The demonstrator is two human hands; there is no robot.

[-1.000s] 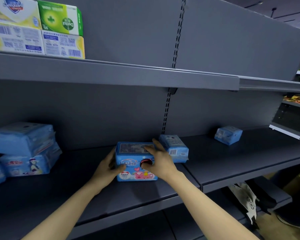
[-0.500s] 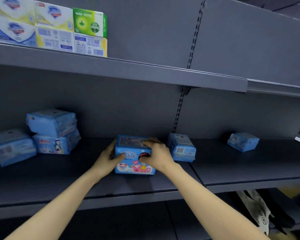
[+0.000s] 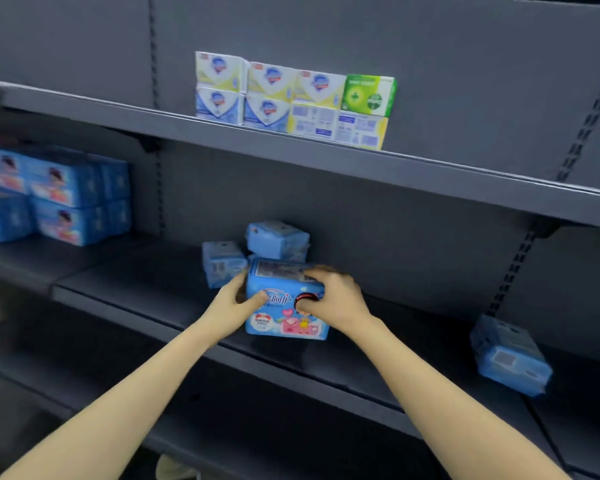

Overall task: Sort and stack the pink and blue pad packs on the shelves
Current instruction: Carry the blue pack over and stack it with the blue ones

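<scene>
Blue pad pack (image 3: 282, 318): right hand (image 3: 340, 299) covers its top corner.

held pack (image 3: 286, 306) on middle shelf (image 3: 361, 372), before two-pack stack (image 3: 278, 239); soap boxes (image 3: 293, 98) above

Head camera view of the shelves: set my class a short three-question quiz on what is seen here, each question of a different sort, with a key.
1. True or false: the left hand and the right hand both grip the same blue pad pack.
2. Multiple choice: where in the top row of soap boxes is the green box? A. left end B. middle C. right end
3. Fill in: the soap boxes stand on the shelf ___ the one under the held pack.
Key: 1 true; 2 C; 3 above.
</scene>
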